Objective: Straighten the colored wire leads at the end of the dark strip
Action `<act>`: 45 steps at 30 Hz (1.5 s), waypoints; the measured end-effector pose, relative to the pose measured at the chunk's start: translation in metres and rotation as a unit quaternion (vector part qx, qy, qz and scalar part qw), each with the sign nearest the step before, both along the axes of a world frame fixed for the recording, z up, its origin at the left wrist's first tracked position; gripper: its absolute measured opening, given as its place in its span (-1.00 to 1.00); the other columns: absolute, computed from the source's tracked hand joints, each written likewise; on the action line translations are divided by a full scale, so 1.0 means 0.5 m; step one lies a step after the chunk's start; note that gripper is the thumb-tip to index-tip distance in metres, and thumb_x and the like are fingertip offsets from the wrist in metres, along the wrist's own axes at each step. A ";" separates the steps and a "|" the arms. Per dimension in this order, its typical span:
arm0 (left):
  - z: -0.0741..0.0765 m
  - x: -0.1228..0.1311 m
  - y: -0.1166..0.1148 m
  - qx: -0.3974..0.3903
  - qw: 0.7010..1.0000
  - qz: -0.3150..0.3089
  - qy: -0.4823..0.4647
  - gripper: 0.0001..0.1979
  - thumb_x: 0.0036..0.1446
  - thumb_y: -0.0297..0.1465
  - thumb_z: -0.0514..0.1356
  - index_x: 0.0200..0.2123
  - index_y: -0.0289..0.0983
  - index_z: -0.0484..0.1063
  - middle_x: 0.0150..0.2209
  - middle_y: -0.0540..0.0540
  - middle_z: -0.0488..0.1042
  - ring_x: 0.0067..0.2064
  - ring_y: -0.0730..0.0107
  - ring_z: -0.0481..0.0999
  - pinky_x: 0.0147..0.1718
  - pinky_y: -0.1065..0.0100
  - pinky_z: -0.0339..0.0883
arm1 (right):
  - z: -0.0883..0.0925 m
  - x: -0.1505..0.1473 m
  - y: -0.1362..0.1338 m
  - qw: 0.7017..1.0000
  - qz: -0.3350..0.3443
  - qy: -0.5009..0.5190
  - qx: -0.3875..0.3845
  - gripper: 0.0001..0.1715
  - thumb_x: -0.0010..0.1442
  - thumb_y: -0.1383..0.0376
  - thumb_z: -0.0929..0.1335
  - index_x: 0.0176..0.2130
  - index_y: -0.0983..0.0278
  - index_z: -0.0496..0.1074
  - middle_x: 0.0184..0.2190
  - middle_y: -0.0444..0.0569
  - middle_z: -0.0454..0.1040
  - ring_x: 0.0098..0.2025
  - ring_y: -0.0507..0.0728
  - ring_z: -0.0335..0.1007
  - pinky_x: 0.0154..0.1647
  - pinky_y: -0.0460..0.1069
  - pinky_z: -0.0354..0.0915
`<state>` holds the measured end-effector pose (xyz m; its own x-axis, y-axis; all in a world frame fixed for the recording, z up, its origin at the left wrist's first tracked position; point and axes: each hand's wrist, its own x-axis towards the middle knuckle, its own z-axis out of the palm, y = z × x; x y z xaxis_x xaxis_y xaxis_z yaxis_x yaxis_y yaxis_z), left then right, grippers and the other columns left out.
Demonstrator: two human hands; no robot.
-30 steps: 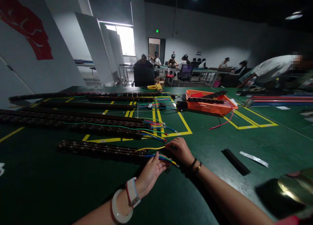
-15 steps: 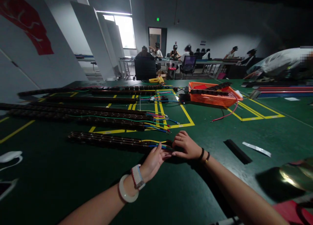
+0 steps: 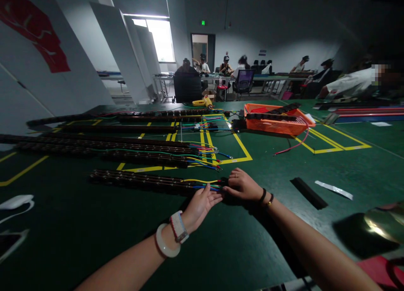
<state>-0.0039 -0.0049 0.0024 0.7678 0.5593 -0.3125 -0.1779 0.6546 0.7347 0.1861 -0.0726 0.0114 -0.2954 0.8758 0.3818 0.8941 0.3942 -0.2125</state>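
A black cable drag chain (image 3: 135,179) lies on the green table, with yellow, green and blue wires (image 3: 202,181) coming out of its right end. Beneath those wires are the outstretched fingers of my left hand (image 3: 200,204), while its thumb rests on top, pinching them. Just to the right, my right hand (image 3: 244,185) has its fingers curled and closed on the wire ends. Its knuckles hide the very tips. A red sleeve on the yellow wire shows beside the right fingers.
Several more drag chains (image 3: 142,150) with loose wire ends lie behind. An orange basket (image 3: 271,124) holding chain pieces stands at the back right, near a yellow heat gun (image 3: 203,101). A black strip (image 3: 308,193) and white strip (image 3: 333,189) lie right. Co-workers sit beyond.
My right hand has shifted slightly right, and more of the wires now shows between the hands. The left hand keeps its hold nearly unchanged. The view has turned a little.
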 end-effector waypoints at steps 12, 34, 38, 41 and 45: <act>0.012 -0.007 -0.019 -0.040 0.998 0.024 0.041 -0.72 0.25 -0.31 0.00 -0.37 -0.39 0.35 -0.37 -0.26 0.51 -0.26 0.26 0.54 -0.04 0.13 0.34 | -0.023 -0.003 0.010 0.997 -0.005 -0.063 -0.039 -0.60 0.28 0.17 0.21 -0.54 0.28 0.31 -0.59 -0.10 0.33 -0.44 0.06 0.14 -0.28 -0.01 -0.01; 0.003 -0.013 -0.034 0.000 1.000 -0.009 -0.015 -0.76 0.18 -0.27 0.11 -0.23 -0.36 0.37 -0.24 -0.24 0.52 -0.16 0.27 0.51 -0.05 0.19 0.28 | 0.010 -0.028 -0.013 0.990 0.047 -0.113 0.069 -0.65 0.27 0.20 0.23 -0.49 0.26 0.37 -0.62 -0.09 0.31 -0.42 0.09 0.11 -0.24 0.05 0.00; 0.011 -0.017 -0.038 0.086 0.991 -0.098 0.037 -0.71 0.17 -0.21 0.09 -0.30 -0.37 0.36 -0.33 -0.25 0.53 -0.29 0.25 0.53 -0.20 0.20 0.32 | 0.003 -0.017 -0.010 0.994 0.025 -0.085 0.058 -0.60 0.26 0.22 0.24 -0.58 0.26 0.31 -0.63 -0.09 0.31 -0.42 0.09 0.10 -0.24 0.04 0.00; 0.010 -0.018 -0.042 0.153 0.976 -0.146 0.060 -0.67 0.16 -0.16 0.06 -0.34 -0.34 0.34 -0.41 -0.19 0.51 -0.41 0.32 0.51 -0.40 0.32 0.29 | -0.001 -0.022 -0.006 0.995 0.041 -0.086 0.031 -0.59 0.25 0.21 0.25 -0.59 0.26 0.30 -0.61 -0.08 0.35 -0.43 0.07 0.10 -0.22 0.04 -0.01; 0.004 -0.017 -0.048 0.209 0.960 -0.174 0.068 -0.69 0.16 -0.17 0.04 -0.34 -0.32 0.31 -0.42 -0.15 0.50 -0.48 0.40 0.47 -0.53 0.41 0.18 | -0.008 -0.031 -0.001 0.994 0.058 -0.093 -0.014 -0.61 0.22 0.24 0.27 -0.61 0.27 0.30 -0.60 -0.09 0.37 -0.42 0.07 0.10 -0.20 0.04 -0.02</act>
